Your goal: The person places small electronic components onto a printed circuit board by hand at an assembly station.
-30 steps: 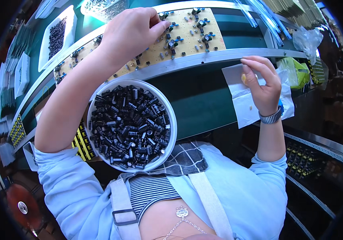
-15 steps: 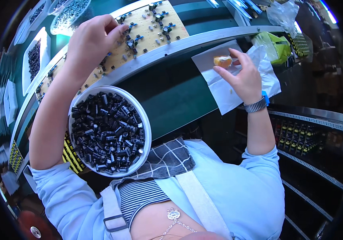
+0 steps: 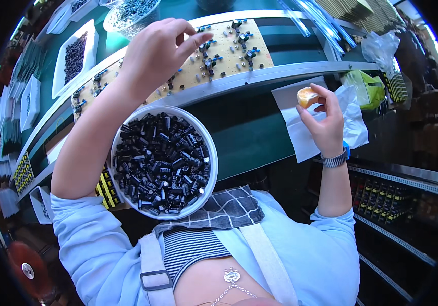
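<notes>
My left hand [image 3: 160, 53] is over a tan circuit board [image 3: 260, 58] fitted with several rows of small parts. Its fingers are curled toward the thumb; whatever they may pinch is too small to make out. Close below that forearm is a round white tub [image 3: 213, 153] of black cylindrical capacitors [image 3: 160, 163]. My right hand [image 3: 326, 122] grips a peeled piece of orange [image 3: 307, 97] between thumb and fingers, above a white sheet of paper [image 3: 293, 122].
A metal rail [image 3: 229, 81] runs along the board's near side. White trays of small parts [image 3: 76, 58] and a clear bowl [image 3: 132, 18] stand at the far left. A green plastic bag [image 3: 364, 89] lies beyond the paper, and racks [image 3: 382, 201] stand at the right.
The whole view has shifted, so things sit farther right. My left hand has moved a little right along the board. The orange is turned in my right hand, its fingers closer around it.
</notes>
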Demonstrator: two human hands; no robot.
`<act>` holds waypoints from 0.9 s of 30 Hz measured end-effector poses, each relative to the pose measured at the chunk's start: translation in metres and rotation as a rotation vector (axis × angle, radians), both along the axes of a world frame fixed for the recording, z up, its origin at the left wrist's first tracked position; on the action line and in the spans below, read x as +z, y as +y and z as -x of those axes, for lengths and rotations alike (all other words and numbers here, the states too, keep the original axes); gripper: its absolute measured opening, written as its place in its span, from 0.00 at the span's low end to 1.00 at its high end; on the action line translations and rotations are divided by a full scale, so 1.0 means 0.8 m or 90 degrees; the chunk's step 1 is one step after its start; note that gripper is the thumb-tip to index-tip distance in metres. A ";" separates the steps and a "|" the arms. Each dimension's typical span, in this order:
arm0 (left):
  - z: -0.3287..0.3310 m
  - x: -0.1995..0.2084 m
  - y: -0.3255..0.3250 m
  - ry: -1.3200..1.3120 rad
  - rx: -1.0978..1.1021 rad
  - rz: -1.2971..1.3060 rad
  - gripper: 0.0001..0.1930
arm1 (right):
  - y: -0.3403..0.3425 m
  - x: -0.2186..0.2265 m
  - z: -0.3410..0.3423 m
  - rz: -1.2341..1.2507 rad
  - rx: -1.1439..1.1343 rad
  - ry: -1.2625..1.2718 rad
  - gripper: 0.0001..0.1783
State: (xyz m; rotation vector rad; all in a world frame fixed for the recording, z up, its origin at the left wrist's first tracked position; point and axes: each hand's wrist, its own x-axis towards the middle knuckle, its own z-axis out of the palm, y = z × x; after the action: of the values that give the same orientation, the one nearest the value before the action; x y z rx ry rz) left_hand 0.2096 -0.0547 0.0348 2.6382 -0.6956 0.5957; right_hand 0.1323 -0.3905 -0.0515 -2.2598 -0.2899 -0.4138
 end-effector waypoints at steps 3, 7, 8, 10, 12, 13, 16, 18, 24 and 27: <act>0.022 0.014 -0.007 -0.005 -0.133 0.053 0.09 | 0.016 0.013 0.007 -0.288 0.118 0.117 0.29; 0.073 0.022 -0.050 0.070 -0.319 0.163 0.16 | 0.055 0.045 0.015 -0.608 0.258 0.357 0.31; 0.079 0.023 -0.056 0.119 -0.320 0.192 0.18 | 0.062 0.047 0.014 -0.643 0.291 0.374 0.32; 0.089 0.023 -0.065 0.215 -0.331 0.250 0.20 | 0.075 0.052 0.018 -0.713 0.351 0.399 0.33; 0.094 0.024 -0.067 0.264 -0.336 0.278 0.21 | 0.084 0.052 0.021 -0.749 0.381 0.411 0.33; 0.096 0.027 -0.067 0.310 -0.313 0.286 0.20 | 0.088 0.052 0.022 -0.734 0.374 0.363 0.31; 0.099 0.034 -0.066 0.449 -0.241 0.306 0.19 | 0.094 0.051 0.026 -0.685 0.349 0.219 0.27; 0.099 0.031 -0.067 0.468 -0.252 0.326 0.19 | 0.091 0.052 0.029 -0.650 0.332 0.214 0.27; 0.091 0.020 -0.072 0.565 -0.316 0.433 0.17 | 0.087 0.063 0.039 -0.574 0.268 0.190 0.24; 0.088 0.017 -0.074 0.603 -0.349 0.477 0.16 | 0.086 0.064 0.042 -0.604 0.258 0.180 0.24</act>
State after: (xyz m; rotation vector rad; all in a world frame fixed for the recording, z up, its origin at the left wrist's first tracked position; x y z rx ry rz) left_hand 0.1396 -0.1142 0.0488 1.6150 -0.6458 -0.4652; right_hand 0.0983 -0.3218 0.0000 -1.2615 -0.3071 0.0104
